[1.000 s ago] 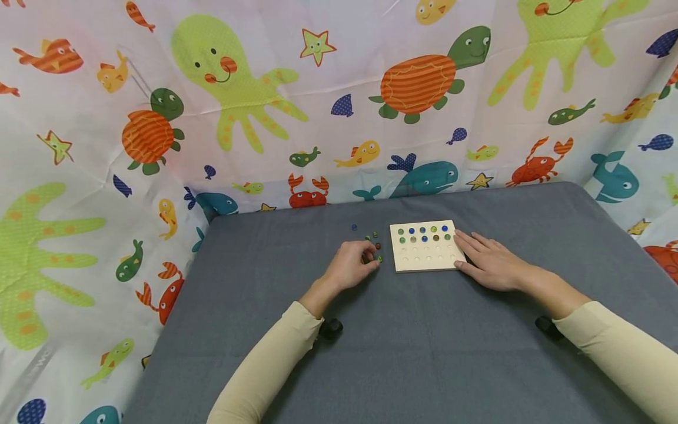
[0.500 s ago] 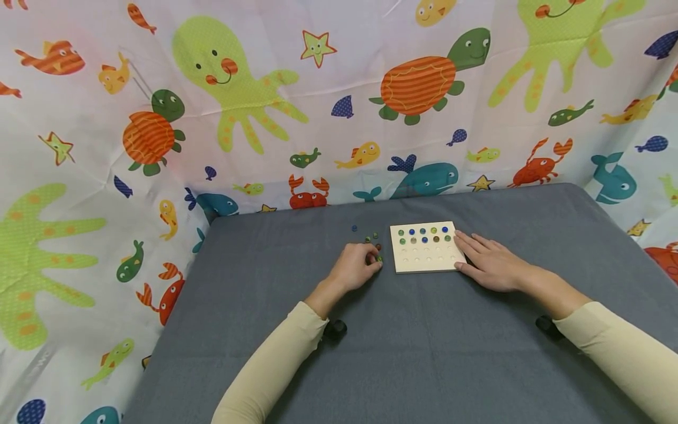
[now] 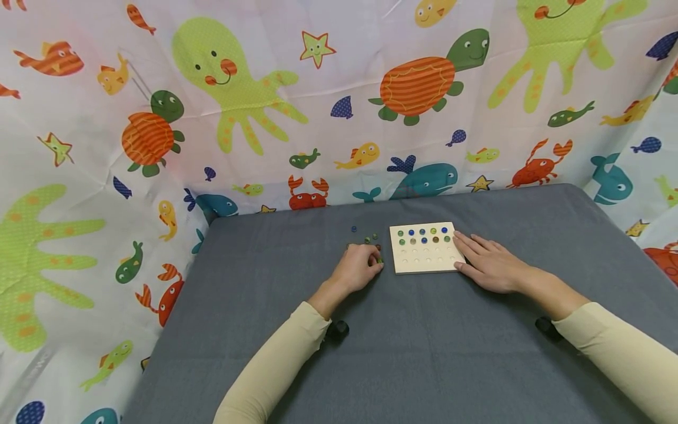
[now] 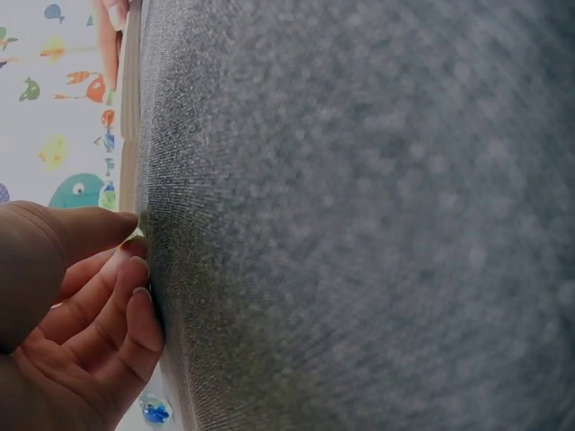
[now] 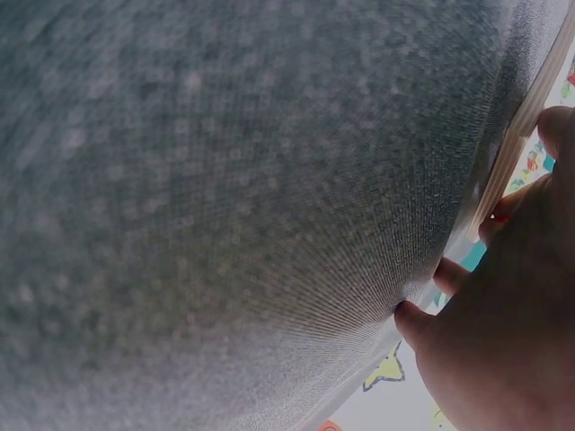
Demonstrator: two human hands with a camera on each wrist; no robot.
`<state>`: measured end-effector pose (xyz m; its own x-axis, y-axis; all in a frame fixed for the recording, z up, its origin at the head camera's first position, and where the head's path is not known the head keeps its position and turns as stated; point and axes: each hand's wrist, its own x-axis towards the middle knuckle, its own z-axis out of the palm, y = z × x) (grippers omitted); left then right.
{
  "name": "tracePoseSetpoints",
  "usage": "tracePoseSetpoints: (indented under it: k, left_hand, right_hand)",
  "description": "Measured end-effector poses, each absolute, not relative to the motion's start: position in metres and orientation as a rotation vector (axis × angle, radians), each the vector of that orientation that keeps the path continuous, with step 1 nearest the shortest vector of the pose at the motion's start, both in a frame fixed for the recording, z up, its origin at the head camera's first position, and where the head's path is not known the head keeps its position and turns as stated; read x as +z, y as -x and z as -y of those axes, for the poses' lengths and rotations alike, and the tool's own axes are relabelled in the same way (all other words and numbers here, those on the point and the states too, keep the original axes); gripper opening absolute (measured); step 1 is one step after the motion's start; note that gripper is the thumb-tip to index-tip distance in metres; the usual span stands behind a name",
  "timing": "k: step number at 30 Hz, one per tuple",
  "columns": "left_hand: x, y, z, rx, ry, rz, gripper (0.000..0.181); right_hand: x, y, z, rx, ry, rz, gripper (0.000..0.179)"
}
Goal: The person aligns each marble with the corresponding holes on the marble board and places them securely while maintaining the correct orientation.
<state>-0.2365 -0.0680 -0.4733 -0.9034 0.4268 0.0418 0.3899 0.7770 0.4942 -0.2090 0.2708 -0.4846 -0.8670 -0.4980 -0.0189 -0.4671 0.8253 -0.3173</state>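
Observation:
Left of a pale wooden board (image 3: 429, 259) with rows of shallow hollows, my left hand (image 3: 354, 268) pinches a yellow-green marble (image 3: 380, 260) between thumb and forefinger, low at the cloth. In the left wrist view the same left hand (image 4: 85, 305) has its other fingers curled near the cloth, and a sliver of the marble (image 4: 136, 234) shows at the fingertips. Marbles of several colours fill the board's two far rows; the two near rows show bare hollows. My right hand (image 3: 492, 262) lies flat with straight fingers, thumb and fingertips touching the board's right edge.
Loose marbles lie beyond my left hand: a blue one (image 3: 354, 229), a green one (image 3: 375, 237), another green one (image 3: 367, 240) and a brownish one (image 3: 378, 247). Grey cloth (image 3: 424, 365) covers the table. A curtain (image 3: 339, 129) printed with sea animals hangs behind.
My left hand has shifted slightly right, and its thumb and forefinger have come together on the yellow-green marble. The right hand and the board have stayed in place.

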Motion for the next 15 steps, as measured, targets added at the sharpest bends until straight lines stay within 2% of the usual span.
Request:
tracePoseSetpoints:
  k: [15]
  left_hand:
    - [-0.469,0.237,0.073,0.881,-0.690,-2.840,0.012]
  right_hand:
    - [-0.472,0.204,-0.265,-0.493,0.733,-2.863,0.070]
